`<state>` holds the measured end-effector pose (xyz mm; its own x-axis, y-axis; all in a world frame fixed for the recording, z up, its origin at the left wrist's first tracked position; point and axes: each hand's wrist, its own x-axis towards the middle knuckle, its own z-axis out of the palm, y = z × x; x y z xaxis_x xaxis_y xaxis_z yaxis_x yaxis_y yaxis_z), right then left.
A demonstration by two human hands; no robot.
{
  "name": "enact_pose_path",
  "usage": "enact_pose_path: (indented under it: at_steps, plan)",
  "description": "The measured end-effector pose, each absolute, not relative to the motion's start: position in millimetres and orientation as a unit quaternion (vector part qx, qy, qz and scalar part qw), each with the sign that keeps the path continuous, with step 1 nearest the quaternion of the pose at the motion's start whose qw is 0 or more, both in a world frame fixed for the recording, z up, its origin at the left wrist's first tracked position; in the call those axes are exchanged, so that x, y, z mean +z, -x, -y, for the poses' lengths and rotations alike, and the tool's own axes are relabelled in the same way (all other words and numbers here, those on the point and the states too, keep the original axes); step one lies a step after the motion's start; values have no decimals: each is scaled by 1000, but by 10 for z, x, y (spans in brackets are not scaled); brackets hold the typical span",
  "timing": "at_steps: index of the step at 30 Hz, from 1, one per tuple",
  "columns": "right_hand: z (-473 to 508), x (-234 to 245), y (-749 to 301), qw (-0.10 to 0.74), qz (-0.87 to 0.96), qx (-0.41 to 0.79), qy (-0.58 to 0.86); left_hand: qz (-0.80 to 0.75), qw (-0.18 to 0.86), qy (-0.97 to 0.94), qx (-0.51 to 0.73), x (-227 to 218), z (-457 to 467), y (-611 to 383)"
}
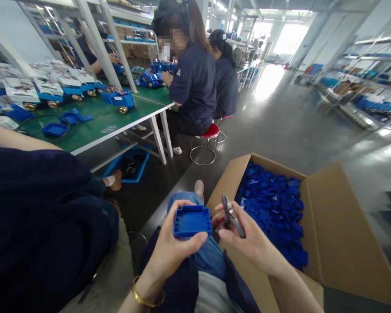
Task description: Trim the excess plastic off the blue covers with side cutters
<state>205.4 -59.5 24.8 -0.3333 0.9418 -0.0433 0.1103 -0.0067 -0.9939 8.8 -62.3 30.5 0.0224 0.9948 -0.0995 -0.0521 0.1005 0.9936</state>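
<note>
My left hand [174, 248] grips a square blue plastic cover [192, 220] over my lap, thumb along its near edge. My right hand [247, 237] is closed round a small pair of grey cutting pliers [231, 215], jaws pointing up, just right of the cover. A gold bangle sits on my left wrist. To my right stands an open cardboard box [339, 234] heaped with several blue plastic parts [273, 206].
A person in dark clothes [42, 217] sits close on my left. A green worktable [111, 119] carries blue meter housings. Two seated workers [195, 78] sit at its far end on stools. A blue crate [130, 163] lies under the table. Shelving lines the grey floor at right.
</note>
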Motion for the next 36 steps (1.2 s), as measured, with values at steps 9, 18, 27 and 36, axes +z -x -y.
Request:
enact_pose_path:
  at_steps: [9, 18, 27, 36]
  plan:
    - [695, 799, -2332, 184, 865, 105, 454, -543, 495, -495, 464, 347, 642, -49]
    - [695, 965, -2242, 102, 908, -83, 397, -546, 450, -534, 463, 350, 678, -7]
    - [685, 965, -2221, 90, 911, -100, 390, -542, 453, -537, 463, 361, 699, 5]
    - [665, 1025, -2213, 79, 916, -120, 376, -529, 437, -575, 447, 309, 677, 18]
